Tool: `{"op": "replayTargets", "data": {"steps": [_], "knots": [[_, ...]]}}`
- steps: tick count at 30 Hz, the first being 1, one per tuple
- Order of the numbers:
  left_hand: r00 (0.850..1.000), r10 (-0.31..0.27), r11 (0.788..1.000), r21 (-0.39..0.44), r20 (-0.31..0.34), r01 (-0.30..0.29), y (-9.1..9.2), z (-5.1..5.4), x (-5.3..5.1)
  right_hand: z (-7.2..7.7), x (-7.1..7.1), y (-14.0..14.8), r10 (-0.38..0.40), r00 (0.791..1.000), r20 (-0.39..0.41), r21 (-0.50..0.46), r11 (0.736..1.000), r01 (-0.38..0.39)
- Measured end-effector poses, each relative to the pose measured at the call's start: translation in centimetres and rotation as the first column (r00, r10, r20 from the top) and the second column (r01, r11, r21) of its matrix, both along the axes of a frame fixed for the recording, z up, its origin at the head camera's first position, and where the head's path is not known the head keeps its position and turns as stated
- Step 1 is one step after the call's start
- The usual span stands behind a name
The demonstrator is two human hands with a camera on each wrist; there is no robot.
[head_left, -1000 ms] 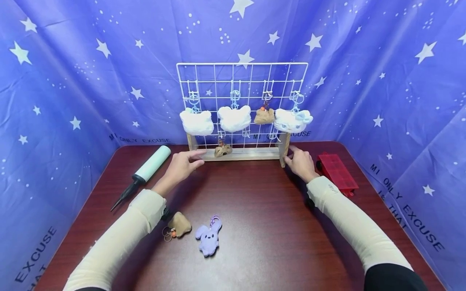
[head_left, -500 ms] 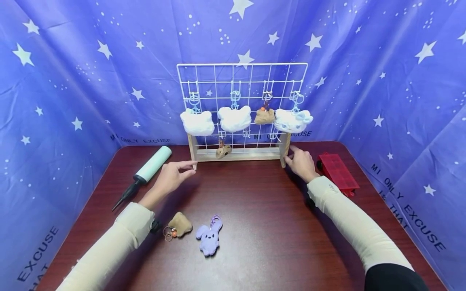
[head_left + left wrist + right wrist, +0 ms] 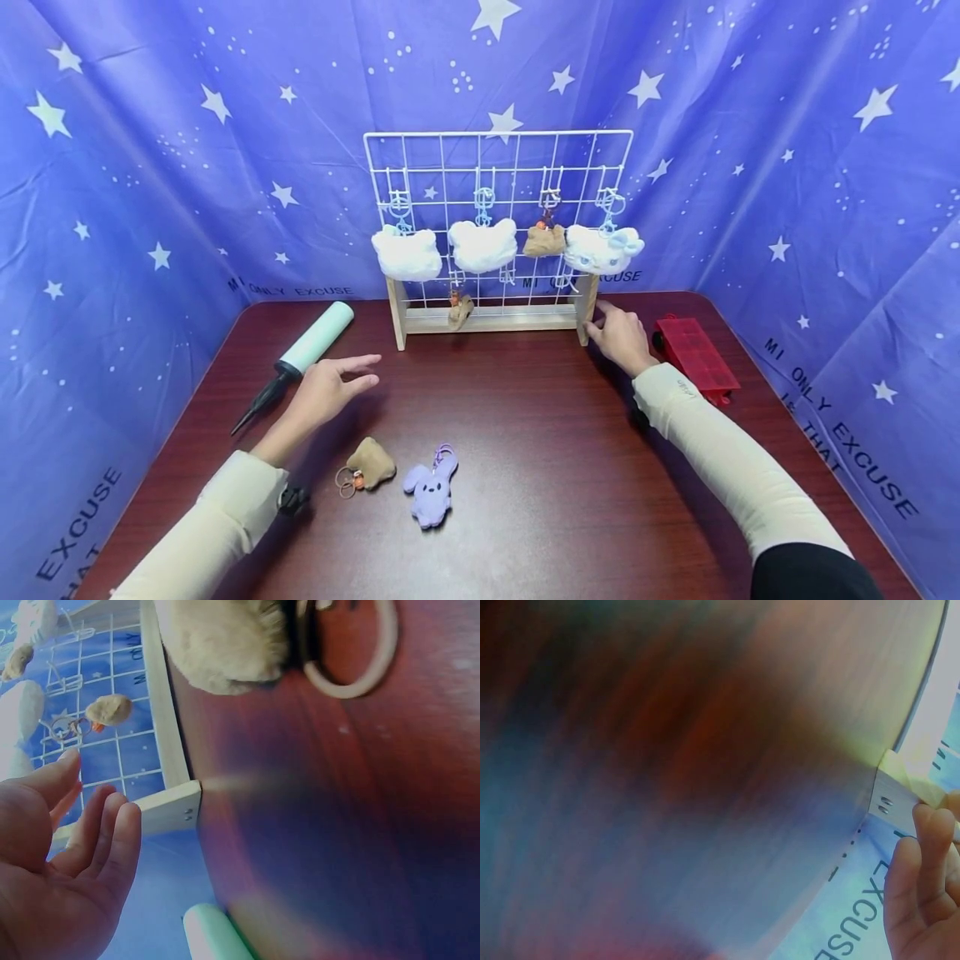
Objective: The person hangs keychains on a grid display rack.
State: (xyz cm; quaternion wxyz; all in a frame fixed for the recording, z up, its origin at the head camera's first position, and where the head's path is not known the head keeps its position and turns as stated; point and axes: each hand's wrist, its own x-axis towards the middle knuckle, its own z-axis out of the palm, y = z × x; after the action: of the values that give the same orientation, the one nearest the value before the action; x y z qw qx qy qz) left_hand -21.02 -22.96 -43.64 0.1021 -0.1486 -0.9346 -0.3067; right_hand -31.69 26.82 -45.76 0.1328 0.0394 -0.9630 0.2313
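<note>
In the head view, my left hand (image 3: 326, 396) hovers over the table, fingers extended and thumb apart, holding nothing. It is near a brown plush keychain (image 3: 371, 464) and left of a purple bunny keychain (image 3: 431, 493). A white wire grid rack (image 3: 517, 168) stands at the back on wooden legs. My right hand (image 3: 621, 337) grips the rack's right wooden leg (image 3: 587, 308) with thumb and fingertips. From the grid's hooks hang white plush keychains (image 3: 483, 246), a brown one (image 3: 544, 241), a white one with a blue bow (image 3: 602, 248) and, lower, a small brown one (image 3: 461, 311).
A mint-green hand pump (image 3: 315, 340) with a black nozzle lies on the table's left side. At the right is a red translucent compartment box (image 3: 693, 354). A blue star-patterned curtain (image 3: 285, 150) surrounds the table (image 3: 525, 467) at the back and sides.
My left hand has drawn away from the rack's left leg, back toward the lower left. The low brown keychain has turned on its hook. My right hand stays at the right leg.
</note>
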Motion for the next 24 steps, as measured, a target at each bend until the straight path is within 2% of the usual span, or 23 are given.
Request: {"op": "replayTargets", "data": {"steps": [14, 24], "knots": [[0.994, 0.051, 0.998, -0.029, 0.096, -0.048, -2.0, -0.7, 3.0, -0.1, 0.1, 0.0, 0.009, 1.000, -0.002, 0.011, 1.000, -0.009], [0.989, 0.014, 0.999, -0.040, 0.148, -0.008, -3.2, -2.0, 4.7, 0.0, 0.0, 0.0, 0.012, 1.000, -0.005, 0.012, 1.000, -0.012]]}}
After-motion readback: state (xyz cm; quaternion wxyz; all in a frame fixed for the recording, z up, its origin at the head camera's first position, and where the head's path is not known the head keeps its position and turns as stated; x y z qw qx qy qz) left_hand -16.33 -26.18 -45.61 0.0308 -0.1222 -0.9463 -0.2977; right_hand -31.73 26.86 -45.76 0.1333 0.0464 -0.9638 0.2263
